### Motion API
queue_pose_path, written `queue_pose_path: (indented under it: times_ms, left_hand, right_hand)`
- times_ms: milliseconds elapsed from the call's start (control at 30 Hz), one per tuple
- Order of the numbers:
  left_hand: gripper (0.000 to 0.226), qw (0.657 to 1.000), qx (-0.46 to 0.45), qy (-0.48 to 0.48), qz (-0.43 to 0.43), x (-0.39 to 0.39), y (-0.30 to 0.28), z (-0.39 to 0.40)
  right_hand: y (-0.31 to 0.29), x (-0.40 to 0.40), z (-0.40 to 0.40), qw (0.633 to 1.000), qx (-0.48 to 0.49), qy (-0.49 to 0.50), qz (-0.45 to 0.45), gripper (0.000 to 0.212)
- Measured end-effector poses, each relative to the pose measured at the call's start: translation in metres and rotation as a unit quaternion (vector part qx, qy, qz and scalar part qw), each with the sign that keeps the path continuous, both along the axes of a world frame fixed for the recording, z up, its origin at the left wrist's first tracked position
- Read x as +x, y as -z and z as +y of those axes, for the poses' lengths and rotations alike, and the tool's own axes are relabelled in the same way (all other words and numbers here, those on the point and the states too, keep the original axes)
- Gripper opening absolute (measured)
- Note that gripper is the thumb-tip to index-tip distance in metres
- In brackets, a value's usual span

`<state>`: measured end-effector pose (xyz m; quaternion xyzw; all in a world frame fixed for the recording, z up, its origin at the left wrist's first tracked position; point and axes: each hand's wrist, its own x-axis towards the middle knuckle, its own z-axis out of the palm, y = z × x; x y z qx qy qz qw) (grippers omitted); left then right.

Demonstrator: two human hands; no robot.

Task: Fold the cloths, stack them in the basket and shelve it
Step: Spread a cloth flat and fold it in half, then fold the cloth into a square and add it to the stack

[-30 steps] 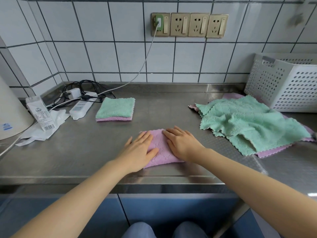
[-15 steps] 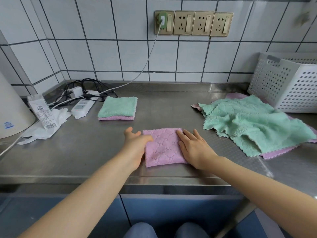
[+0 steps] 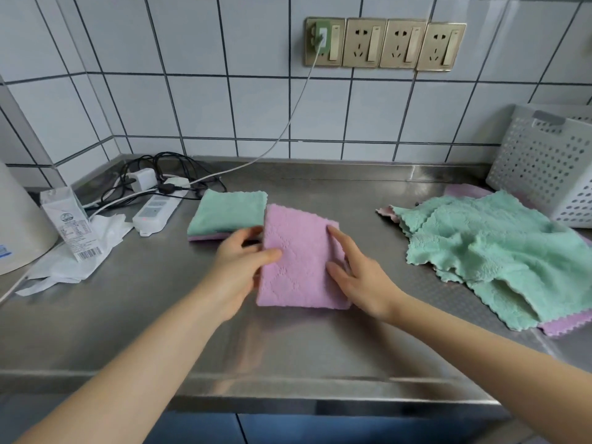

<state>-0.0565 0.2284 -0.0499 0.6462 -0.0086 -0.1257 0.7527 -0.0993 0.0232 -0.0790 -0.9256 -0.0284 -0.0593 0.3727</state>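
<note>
A folded pink cloth [image 3: 299, 261] is lifted off the steel counter [image 3: 288, 341] at the centre. My left hand [image 3: 238, 267] grips its left edge, thumb on top. My right hand [image 3: 358, 277] grips its right edge. Just behind and to the left lies a stack of folded cloths [image 3: 229, 213], green on top of pink. A heap of unfolded green and pink cloths [image 3: 493, 251] lies at the right. The white perforated basket [image 3: 551, 168] stands at the far right against the wall.
A power strip [image 3: 157, 209] with tangled black cables sits at the back left, a white cable running up to the wall sockets [image 3: 384, 43]. A small carton [image 3: 69, 224] and crumpled white plastic [image 3: 80, 261] lie left. A large white rounded object [image 3: 16, 219] fills the left edge.
Both hands went from pressing the pink cloth flat on the counter to gripping its sides. The cloth has been lifted and carried back toward the folded stack.
</note>
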Motion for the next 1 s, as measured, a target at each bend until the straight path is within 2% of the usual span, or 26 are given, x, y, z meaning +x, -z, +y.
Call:
queue_pose_path:
  times_ms: [67,167,233,300,367,433,500,733,800,867,933,1000]
  left_hand:
    - [0.05,1.0,-0.019,-0.011,-0.02,0.031,-0.009,0.013]
    - [0.05,0.995,-0.013,-0.05,-0.083,0.084,-0.028,0.036]
    - [0.051,0.983,0.049,-0.095,-0.149,0.12,-0.041,0.052]
    - [0.05,0.953,0.174,-0.15,-0.198,0.146,-0.041,0.064]
    - [0.047,0.925,0.28,-0.179,-0.186,0.166,-0.026,0.078]
    - [0.044,0.917,0.33,-0.175,-0.139,0.177,0.001,0.088]
    - [0.039,0.918,0.338,-0.176,-0.112,0.181,0.02,0.091]
    - [0.022,0.907,0.327,-0.182,-0.193,0.191,0.029,0.089]
    - [0.017,0.871,0.379,-0.189,-0.249,0.19,0.032,0.093]
    - [0.014,0.817,0.417,-0.198,-0.347,0.184,0.033,0.096]
    - [0.016,0.776,0.446,-0.146,-0.421,0.174,0.034,0.097]
    - [0.025,0.729,0.515,-0.075,-0.445,0.165,0.036,0.097]
  right_hand:
    - [-0.011,0.031,0.017,0.994,0.107,0.003,0.0,0.063]
    - [-0.034,0.083,0.047,0.985,0.159,0.017,-0.059,0.063]
    - [-0.05,0.119,0.07,0.98,0.182,0.029,-0.078,0.058]
    - [-0.06,0.144,0.09,0.976,0.2,0.046,-0.075,0.053]
    - [-0.054,0.164,0.106,0.979,0.193,0.055,-0.04,0.05]
    - [-0.039,0.172,0.114,0.984,0.16,0.068,0.037,0.05]
    - [-0.026,0.172,0.115,0.981,0.158,0.082,0.079,0.048]
    - [-0.018,0.18,0.114,0.989,0.128,0.063,0.03,0.05]
    - [-0.012,0.181,0.115,0.993,0.098,0.069,0.012,0.045]
    - [-0.006,0.179,0.115,0.996,0.062,0.067,0.012,0.042]
    - [-0.004,0.174,0.111,0.997,0.035,0.056,0.025,0.044]
    - [-0.004,0.166,0.102,0.998,0.03,0.044,0.033,0.049]
